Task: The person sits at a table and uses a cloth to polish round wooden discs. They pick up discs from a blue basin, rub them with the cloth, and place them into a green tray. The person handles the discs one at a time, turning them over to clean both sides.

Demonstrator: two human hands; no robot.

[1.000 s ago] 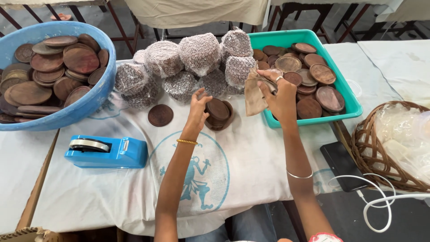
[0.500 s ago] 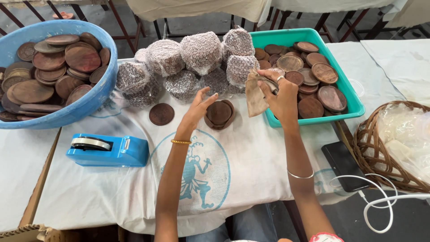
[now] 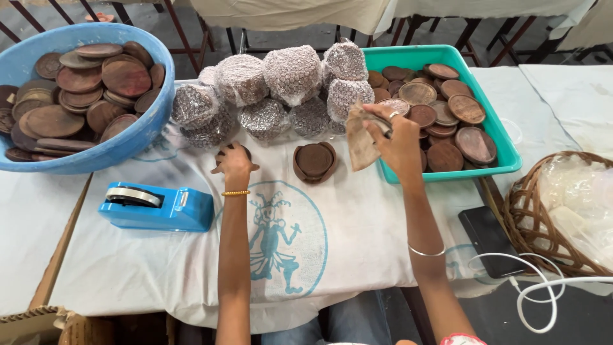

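My left hand (image 3: 235,165) lies palm down over a single brown wooden disc (image 3: 221,155) on the printed white cloth, fingers curled around its edge. Just to its right sits a short stack of wooden discs (image 3: 314,161). My right hand (image 3: 401,137) is raised at the near left corner of the teal tray (image 3: 504,156) and pinches a tan, crumpled sheet (image 3: 361,140) against a small disc that is mostly hidden by the fingers. The tray holds several more brown discs (image 3: 447,118).
A blue basin (image 3: 128,150) of larger wooden discs stands at the far left. Several bubble-wrapped bundles (image 3: 290,73) lie along the back. A blue tape dispenser (image 3: 159,207) sits near left. At the right are a wicker basket (image 3: 530,214), a black phone (image 3: 488,231) and a white cable (image 3: 543,287).
My left hand has moved left from the stack of discs to the lone disc and now covers it. The right hand has stayed at the tray corner with the sheet.
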